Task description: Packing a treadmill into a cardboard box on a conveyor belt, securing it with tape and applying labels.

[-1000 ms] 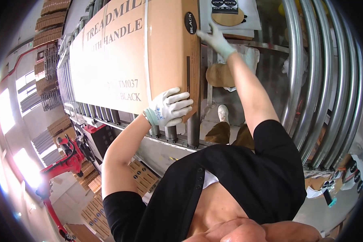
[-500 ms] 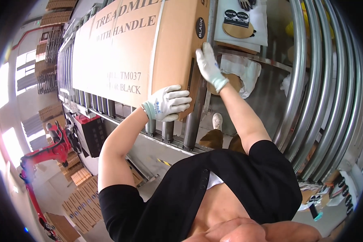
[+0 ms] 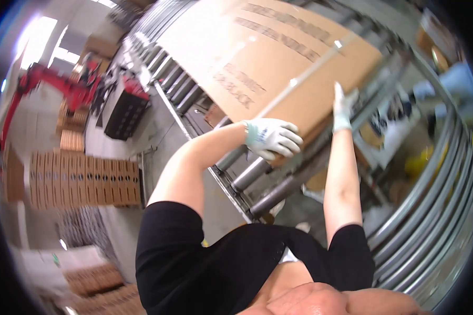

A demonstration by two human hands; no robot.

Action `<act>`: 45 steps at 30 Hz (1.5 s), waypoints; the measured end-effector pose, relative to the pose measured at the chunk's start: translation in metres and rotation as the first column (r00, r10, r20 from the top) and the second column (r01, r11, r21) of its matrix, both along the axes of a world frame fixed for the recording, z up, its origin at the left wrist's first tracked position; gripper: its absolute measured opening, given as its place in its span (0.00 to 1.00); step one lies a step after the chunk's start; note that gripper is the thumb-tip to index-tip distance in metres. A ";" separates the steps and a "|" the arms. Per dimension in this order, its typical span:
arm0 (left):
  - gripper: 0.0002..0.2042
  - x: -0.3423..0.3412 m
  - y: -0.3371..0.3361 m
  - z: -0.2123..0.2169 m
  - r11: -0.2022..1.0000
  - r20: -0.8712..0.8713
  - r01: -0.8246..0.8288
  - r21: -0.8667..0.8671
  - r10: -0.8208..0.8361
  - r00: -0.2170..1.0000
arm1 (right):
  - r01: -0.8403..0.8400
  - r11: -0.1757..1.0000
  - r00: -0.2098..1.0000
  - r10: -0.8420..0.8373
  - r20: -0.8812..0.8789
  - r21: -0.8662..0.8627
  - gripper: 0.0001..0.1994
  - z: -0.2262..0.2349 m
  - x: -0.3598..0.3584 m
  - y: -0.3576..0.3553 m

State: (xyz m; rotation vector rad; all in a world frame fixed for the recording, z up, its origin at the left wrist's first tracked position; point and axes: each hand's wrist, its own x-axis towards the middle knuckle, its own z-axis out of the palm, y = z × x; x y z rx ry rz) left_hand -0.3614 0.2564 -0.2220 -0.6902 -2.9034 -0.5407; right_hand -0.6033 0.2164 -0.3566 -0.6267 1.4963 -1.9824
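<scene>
A large, long cardboard box (image 3: pixel 299 79) with dark print and a pale strap around it lies on the roller conveyor (image 3: pixel 249 176). My left hand (image 3: pixel 273 137), in a white glove with a pale green cuff, is bent over the box's near end corner, fingers curled across its edge. Along the right long side, my right hand (image 3: pixel 342 107), gloved alike, reaches forward with its fingers stretched out. Its palm faces the box wall; blur hides whether it touches.
Curved metal rollers (image 3: pixel 431 215) run down the right. A red robot arm (image 3: pixel 63 89) stands at far left, near a black-sided unit (image 3: pixel 126 113). Stacked cartons (image 3: pixel 84 178) stand on the left floor. A blurred light blue shape (image 3: pixel 452 94) shows at upper right.
The view has swung, so the box now lies slanted toward the upper right. Both hands stay by the box; the left fingers are more curled over the corner.
</scene>
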 end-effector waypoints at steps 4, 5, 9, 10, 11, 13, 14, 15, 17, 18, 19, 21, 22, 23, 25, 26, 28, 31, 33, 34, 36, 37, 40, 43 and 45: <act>0.17 0.044 -0.021 -0.006 0.992 -0.022 -0.022 -0.127 0.020 1.000 | -0.137 0.981 0.939 0.172 -0.299 0.135 0.51 0.007 0.075 0.027; 0.17 0.056 -0.024 -0.002 0.986 -0.048 -0.057 -0.158 0.050 0.998 | -0.230 0.962 0.922 0.264 -0.283 0.150 0.50 0.014 0.102 0.046; 0.20 0.084 -0.043 -0.021 0.935 0.002 -0.087 -0.343 0.093 0.996 | -0.574 0.794 0.684 0.599 -0.415 0.201 0.37 -0.021 0.160 0.146; 0.20 0.096 -0.042 -0.029 0.905 0.007 -0.135 -0.404 0.150 0.989 | -0.549 0.804 0.666 0.587 -0.460 0.231 0.35 -0.019 0.163 0.182; 0.20 0.092 -0.045 -0.034 0.877 0.001 -0.156 -0.454 0.175 0.984 | -0.438 0.858 0.694 0.513 -0.506 0.268 0.34 -0.032 0.150 0.215; 0.19 0.093 -0.038 -0.037 0.841 -0.010 -0.184 -0.508 0.207 0.978 | -0.322 0.889 0.721 0.453 -0.524 0.326 0.31 -0.066 0.121 0.279; 0.19 0.102 -0.027 -0.028 0.762 -0.012 -0.326 -0.559 0.386 0.923 | -0.285 0.862 0.711 0.483 -0.511 0.419 0.31 -0.084 0.108 0.310; 0.19 0.098 -0.020 -0.024 0.667 -0.021 -0.437 -0.604 0.535 0.844 | -0.234 0.828 0.726 0.497 -0.476 0.509 0.30 -0.102 0.091 0.340; 0.17 0.100 -0.018 -0.057 0.587 -0.130 -0.628 -0.511 0.670 0.731 | -0.097 0.738 0.638 0.561 -0.527 0.668 0.29 -0.122 0.071 0.393; 0.17 0.088 -0.007 -0.070 0.480 -0.222 -0.743 -0.466 0.750 0.623 | -0.114 0.696 0.535 0.644 -0.546 0.709 0.29 -0.135 0.059 0.414; 0.16 0.080 0.007 -0.082 0.349 -0.304 -0.841 -0.413 0.818 0.489 | -0.093 0.700 0.473 0.657 -0.587 0.708 0.29 -0.151 0.055 0.434; 0.18 0.073 0.052 -0.124 -0.003 -0.447 -0.982 -0.191 0.890 0.084 | -0.130 0.692 0.430 0.685 -0.588 0.710 0.29 -0.161 0.061 0.416; 0.20 0.066 0.075 -0.137 -0.047 -0.470 -0.991 -0.128 0.883 0.019 | -0.118 0.691 0.426 0.683 -0.593 0.713 0.29 -0.162 0.062 0.408; 0.20 0.060 0.099 -0.140 0.029 -0.447 -0.996 -0.080 0.892 0.062 | -0.106 0.690 0.425 0.682 -0.595 0.716 0.29 -0.164 0.063 0.402; 0.24 0.067 0.139 -0.178 0.230 -0.366 -0.959 0.165 0.917 0.157 | -0.108 0.689 0.410 0.688 -0.599 0.717 0.29 -0.167 0.070 0.389; 0.25 0.073 0.166 -0.192 0.245 -0.453 -0.955 0.170 0.880 0.145 | -0.106 0.688 0.411 0.688 -0.598 0.718 0.30 -0.169 0.074 0.384; 0.25 0.099 0.223 -0.209 0.144 -0.450 -0.944 0.296 0.893 -0.005 | -0.113 0.691 0.405 0.689 -0.602 0.714 0.30 -0.171 0.083 0.373; 0.23 0.161 0.327 -0.218 -0.159 -0.260 -0.954 0.254 0.939 -0.225 | -0.150 0.692 0.375 0.701 -0.606 0.706 0.30 -0.167 0.096 0.360; 0.24 0.213 0.414 -0.252 -0.371 -0.219 -0.925 0.080 0.899 -0.379 | -0.182 0.683 0.341 0.719 -0.606 0.708 0.31 -0.162 0.103 0.359; 0.25 0.236 0.455 -0.275 -0.515 -0.086 -0.856 -0.042 0.855 -0.511 | -0.195 0.675 0.320 0.729 -0.605 0.711 0.31 -0.158 0.105 0.362; 0.18 0.258 0.526 -0.257 -0.686 0.123 -0.642 -0.343 0.644 -0.755 | -0.204 0.658 0.304 0.747 -0.592 0.725 0.31 -0.154 0.107 0.371; 0.15 0.265 0.557 -0.254 -0.699 0.235 -0.538 -0.472 0.488 -0.840 | -0.200 0.644 0.305 0.757 -0.577 0.739 0.31 -0.153 0.099 0.383; 0.17 0.265 0.632 -0.294 -0.862 0.223 -0.149 -0.485 0.043 -0.974 | -0.198 0.590 0.313 0.795 -0.519 0.783 0.32 -0.158 0.086 0.415; 0.20 0.205 0.711 -0.330 -0.873 0.364 0.345 -0.345 -0.463 -0.808 | -0.246 0.502 0.219 0.862 -0.457 0.829 0.32 -0.165 0.104 0.454; 0.24 0.167 0.726 -0.323 -0.888 0.511 0.347 -0.302 -0.458 -0.728 | -0.239 0.443 0.224 0.891 -0.394 0.864 0.33 -0.178 0.106 0.485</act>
